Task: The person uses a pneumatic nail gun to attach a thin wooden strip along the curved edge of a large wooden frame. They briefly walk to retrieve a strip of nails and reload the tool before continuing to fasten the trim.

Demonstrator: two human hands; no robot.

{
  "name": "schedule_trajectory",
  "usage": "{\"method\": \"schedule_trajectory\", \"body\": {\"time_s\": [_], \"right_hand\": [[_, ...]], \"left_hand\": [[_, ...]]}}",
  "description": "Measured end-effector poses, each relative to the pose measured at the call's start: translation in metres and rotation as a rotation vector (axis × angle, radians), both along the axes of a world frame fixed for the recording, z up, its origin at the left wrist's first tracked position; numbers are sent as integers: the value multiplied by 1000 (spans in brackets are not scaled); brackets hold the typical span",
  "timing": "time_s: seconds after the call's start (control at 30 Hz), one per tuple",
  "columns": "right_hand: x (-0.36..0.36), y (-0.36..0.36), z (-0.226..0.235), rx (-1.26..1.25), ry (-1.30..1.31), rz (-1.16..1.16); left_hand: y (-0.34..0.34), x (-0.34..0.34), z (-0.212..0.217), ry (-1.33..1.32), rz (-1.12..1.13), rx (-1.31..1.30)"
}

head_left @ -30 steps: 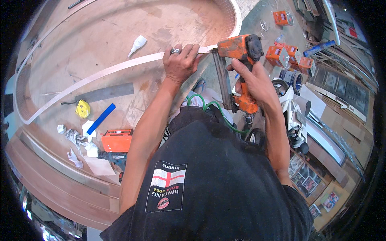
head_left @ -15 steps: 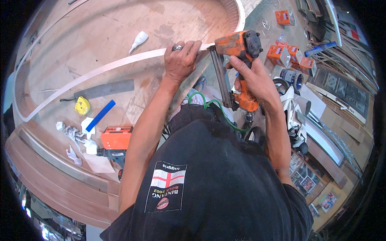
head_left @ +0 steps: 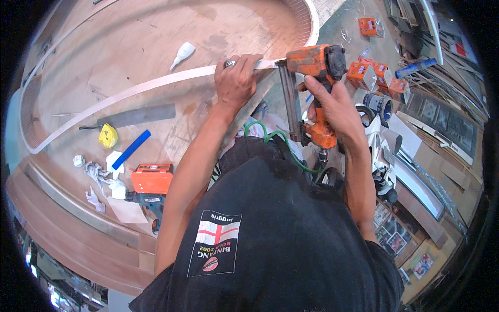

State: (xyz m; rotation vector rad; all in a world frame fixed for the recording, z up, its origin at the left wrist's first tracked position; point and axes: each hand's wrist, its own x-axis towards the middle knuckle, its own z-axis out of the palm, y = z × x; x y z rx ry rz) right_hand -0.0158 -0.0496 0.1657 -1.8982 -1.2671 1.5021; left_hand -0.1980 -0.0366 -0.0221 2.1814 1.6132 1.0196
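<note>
An orange and black air nail gun point(head_left: 307, 60) is in my right hand point(head_left: 338, 106), whose fingers wrap its grip. Its nose rests at the pale top edge of a curved wooden strip point(head_left: 150, 83), a little right of my left hand point(head_left: 236, 80). That hand, with a ring on one finger, is closed over the strip's edge, its fingers bent down the far side. From the gun's base a green coiled air hose point(head_left: 283, 140) loops in front of my dark shirt. Between strip and far rim lies a white glue bottle point(head_left: 183, 53).
On the wooden panel at left lie a yellow tape measure point(head_left: 108, 136), a blue strip point(head_left: 131, 151), crumpled paper, an orange box point(head_left: 152, 178) and a cordless drill point(head_left: 150, 202). At right are several small orange boxes point(head_left: 361, 76), a blue roll point(head_left: 416, 68) and stacked boards.
The nail gun and my right hand have shifted slightly right and down along the strip. My left hand stays on the edge, nearly unmoved.
</note>
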Motion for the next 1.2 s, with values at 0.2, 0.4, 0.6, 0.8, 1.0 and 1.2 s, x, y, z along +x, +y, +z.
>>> {"method": "schedule_trajectory", "body": {"time_s": [0.2,0.4,0.6,0.8,1.0,1.2], "right_hand": [[-1,3,-1,-17,47,73],[-5,4,-2,-66,29,109],[-7,7,-1,-75,13,131],[-13,5,0,-68,-13,101],[-14,8,4,-74,-31,87],[-4,6,-3,-52,-6,85]], "left_hand": [[2,0,1,-68,23,-2],[3,3,2,-111,34,8],[1,2,-1,-130,33,-37],[1,3,-6,-134,37,-29],[1,1,-6,-111,37,-47],[2,1,-6,-130,40,-47]]}}
